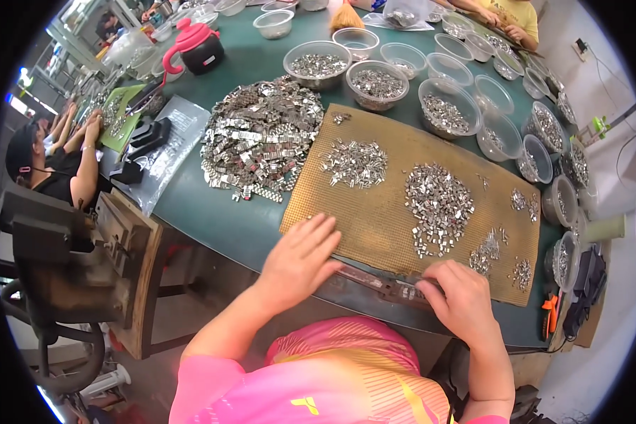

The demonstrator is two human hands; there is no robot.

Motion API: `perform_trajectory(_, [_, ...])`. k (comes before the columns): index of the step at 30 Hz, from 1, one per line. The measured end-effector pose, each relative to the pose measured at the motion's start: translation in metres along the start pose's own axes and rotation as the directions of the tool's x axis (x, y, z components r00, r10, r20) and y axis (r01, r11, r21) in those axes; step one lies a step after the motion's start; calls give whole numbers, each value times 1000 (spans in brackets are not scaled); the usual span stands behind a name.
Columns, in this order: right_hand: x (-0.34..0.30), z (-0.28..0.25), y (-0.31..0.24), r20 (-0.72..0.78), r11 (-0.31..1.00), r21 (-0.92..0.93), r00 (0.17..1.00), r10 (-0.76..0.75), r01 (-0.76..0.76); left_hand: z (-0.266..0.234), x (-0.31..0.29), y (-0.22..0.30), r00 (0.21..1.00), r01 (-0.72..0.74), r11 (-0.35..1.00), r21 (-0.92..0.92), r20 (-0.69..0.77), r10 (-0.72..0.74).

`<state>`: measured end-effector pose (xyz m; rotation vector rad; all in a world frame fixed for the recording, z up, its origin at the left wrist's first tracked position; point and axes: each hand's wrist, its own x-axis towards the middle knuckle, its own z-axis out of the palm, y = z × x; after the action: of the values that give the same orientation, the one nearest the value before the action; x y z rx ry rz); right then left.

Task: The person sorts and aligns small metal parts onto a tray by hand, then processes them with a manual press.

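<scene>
My left hand (298, 260) lies with its fingers stretched out over the lower left edge of a brown textured mat (374, 219). Its thumb is beside a long, dark, narrow metal jig (360, 276) at the table's front edge. At the jig's right end, small silvery links (405, 290) sit in the bar. My right hand (462, 297) is bent over that end, thumb and fingers drawn together; what is between them is hidden. Small metal pieces (438, 210) form a large pile on the mat, with a looser pile (355, 163) to its left and smaller heaps (485, 254) at the right.
A big heap of linked metal bands (261, 138) lies left of the mat. Plastic tubs (445, 109) of metal parts line the far and right sides. A red-lidded dark jug (194, 48), orange-handled pliers (548, 316) and a bench machine (63, 247) stand around. Other people work at far left and far right.
</scene>
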<state>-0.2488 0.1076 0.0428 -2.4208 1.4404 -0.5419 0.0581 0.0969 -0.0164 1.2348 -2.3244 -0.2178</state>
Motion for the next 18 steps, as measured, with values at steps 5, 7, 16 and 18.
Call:
perform_trajectory(5, [45, 13, -10, -1, 982, 162, 995, -97, 96, 10, 1, 21, 998, -57, 993, -100, 9, 58])
perform_trajectory(7, [61, 23, -12, 1, 974, 196, 993, -115, 112, 15, 2, 22, 998, -68, 988, -137, -13, 67])
perform_trajectory(16, [99, 59, -13, 68, 950, 243, 973, -221, 199, -13, -3, -10, 981, 16, 947, -321, -178, -76])
perform_trajectory(18, [100, 62, -13, 81, 951, 233, 971, -226, 202, -21, -3, -22, 958, 87, 938, -336, -231, -172])
